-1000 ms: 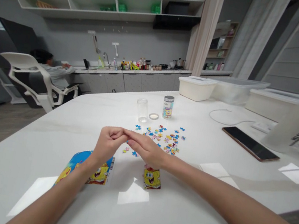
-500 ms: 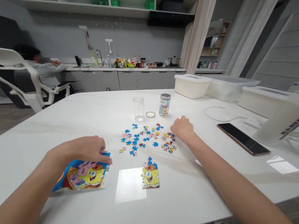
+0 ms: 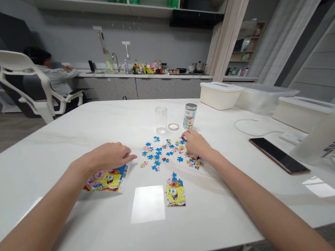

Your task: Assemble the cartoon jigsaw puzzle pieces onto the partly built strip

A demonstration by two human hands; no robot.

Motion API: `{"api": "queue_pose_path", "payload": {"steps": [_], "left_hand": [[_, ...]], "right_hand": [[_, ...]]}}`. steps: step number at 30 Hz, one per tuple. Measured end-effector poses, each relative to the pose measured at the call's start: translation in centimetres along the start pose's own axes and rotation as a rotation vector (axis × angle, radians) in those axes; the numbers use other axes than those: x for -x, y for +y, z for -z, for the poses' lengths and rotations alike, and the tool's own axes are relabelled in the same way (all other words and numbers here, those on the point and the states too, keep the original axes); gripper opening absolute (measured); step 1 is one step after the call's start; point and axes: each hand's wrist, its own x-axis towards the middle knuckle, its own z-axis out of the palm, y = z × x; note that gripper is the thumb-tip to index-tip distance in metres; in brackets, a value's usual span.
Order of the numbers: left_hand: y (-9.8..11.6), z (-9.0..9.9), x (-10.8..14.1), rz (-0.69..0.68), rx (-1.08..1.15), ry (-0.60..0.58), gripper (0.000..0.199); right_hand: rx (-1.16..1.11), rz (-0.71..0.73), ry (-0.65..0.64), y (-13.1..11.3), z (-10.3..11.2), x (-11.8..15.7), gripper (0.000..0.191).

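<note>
Loose jigsaw pieces (image 3: 158, 151), mostly blue with some pink and yellow, lie scattered mid-table. My right hand (image 3: 197, 143) is at the far right of this scatter, fingers bent down and close together with a small red-and-blue puzzle piece at the tips. Nearer me is a partly joined puzzle section (image 3: 176, 192) showing a yellow cartoon face, with blue pieces along its top. On the left my left hand (image 3: 112, 155) is over a printed picture sheet (image 3: 111, 180) with the same character. One finger stretches past the sheet's upper corner; the others are partly curled.
Behind the pieces stand a clear jar (image 3: 160, 120), a round lid (image 3: 173, 126) and a printed canister (image 3: 189, 116). A phone (image 3: 279, 155), white cable, frosted bottle (image 3: 328, 134) and plastic boxes (image 3: 219, 96) occupy the right. Another person sits beyond a white chair (image 3: 13, 71).
My right hand has shifted left, from the pile's right edge to the pieces near the canister. My left hand has slid slightly forward and right over the sheet. The view has shifted a little.
</note>
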Motion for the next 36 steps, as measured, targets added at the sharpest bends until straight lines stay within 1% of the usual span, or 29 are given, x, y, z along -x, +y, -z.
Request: {"api": "queue_pose_path", "payload": {"steps": [3,7,11,13,16,19,21,23,26,30,33,36], "left_hand": [[0.7,-0.8,-0.5,-0.032,-0.044,0.076,0.055],[1.5,-1.5,-1.1,-0.09,-0.111,0.024,0.054],[2.1,-1.6,-1.2,-0.125,-0.143,0.058,0.051],[2.2,-1.6,-1.1,-0.145,-0.146,0.072,0.049],[2.2,-1.6,-1.0,-0.154,-0.136,0.083,0.045],[2.1,-1.6,-1.1,-0.148,-0.114,0.089,0.043],[2.0,-1.7,-1.1,-0.161,-0.108,0.099,0.042],[1.9,-1.7,-1.2,-0.178,-0.108,0.115,0.041],[1.8,-1.7,-1.1,-0.193,-0.087,0.131,0.039],[1.7,-1.7,-1.0,-0.218,-0.074,0.146,0.036],[1.7,-1.7,-0.9,-0.238,-0.086,0.154,0.036],[2.1,-1.6,-0.9,-0.241,-0.061,0.168,0.035]], "right_hand": [[-0.047,0.08,0.011,-0.1,-0.4,-0.1,0.039],[-0.082,0.155,0.052,-0.5,-0.6,-0.2,0.033],[-0.105,0.32,0.14,-1.2,-1.3,-0.1,0.032],[-0.117,0.401,0.144,-2.0,-1.7,-0.4,0.032],[-0.107,0.444,0.087,-3.8,-2.0,-1.7,0.036],[-0.114,0.485,-0.043,-5.5,-1.8,-3.3,0.038],[-0.11,0.531,-0.103,-5.8,-1.6,-3.7,0.036],[-0.099,0.539,-0.122,-5.5,-1.3,-3.2,0.036],[-0.133,0.535,-0.122,-4.0,-0.8,-1.2,0.038],[-0.237,0.526,-0.109,-2.1,0.2,1.5,0.031],[-0.277,0.503,-0.072,-1.3,0.7,2.2,0.022],[-0.276,0.518,-0.032,-0.9,0.7,2.3,0.016]]}}
